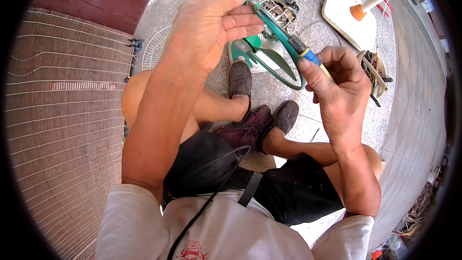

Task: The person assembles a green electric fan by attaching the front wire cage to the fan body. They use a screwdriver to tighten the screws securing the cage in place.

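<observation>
My left hand (211, 24) is at the green rim (279, 33) of a fan guard, its thumb at the rim and its fingers stretched along and partly behind it. My right hand (339, 79) grips a screwdriver (313, 58) with a black, blue and yellow handle. The shaft runs along the rim toward my left fingertips; its tip is hard to make out there. Below the rim are a green fan blade (276, 62) and a white wire grille (156, 48) on the floor. A bare fan motor (286, 9) sits beyond the rim.
A white fan base (349, 17) with an orange collar and pole lies at the far right. Cables and metal parts (375, 72) are beside it. A dark red cloth bundle (248, 125) lies between my shoes. A slatted bamboo mat (67, 96) stands at left.
</observation>
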Motion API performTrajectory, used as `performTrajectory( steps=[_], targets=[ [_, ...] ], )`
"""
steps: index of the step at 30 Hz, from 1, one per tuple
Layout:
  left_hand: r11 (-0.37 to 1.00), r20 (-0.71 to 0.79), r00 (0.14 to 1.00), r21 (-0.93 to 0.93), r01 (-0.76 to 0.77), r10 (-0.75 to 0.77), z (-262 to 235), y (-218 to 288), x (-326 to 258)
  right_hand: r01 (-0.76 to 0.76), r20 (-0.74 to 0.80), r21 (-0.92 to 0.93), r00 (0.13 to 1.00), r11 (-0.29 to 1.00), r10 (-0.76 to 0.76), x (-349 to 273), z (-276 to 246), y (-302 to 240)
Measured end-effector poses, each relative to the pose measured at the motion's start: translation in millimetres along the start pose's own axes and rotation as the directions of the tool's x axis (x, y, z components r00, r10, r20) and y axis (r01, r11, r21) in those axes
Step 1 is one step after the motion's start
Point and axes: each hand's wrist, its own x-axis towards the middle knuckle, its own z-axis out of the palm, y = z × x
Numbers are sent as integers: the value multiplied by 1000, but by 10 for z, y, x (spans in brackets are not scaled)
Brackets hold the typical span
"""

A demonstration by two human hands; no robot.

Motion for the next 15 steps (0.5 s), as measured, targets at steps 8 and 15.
performTrajectory(
  steps=[8,15],
  targets=[
    [1000,0,1000,5,-13,13,2,-19,14,-198,63,62,979,978,195,28,-28,-49],
    [1000,-19,1000,11,-2,2,33,-12,14,-5,-3,47,1000,999,5,43,54,-44]
  ],
)
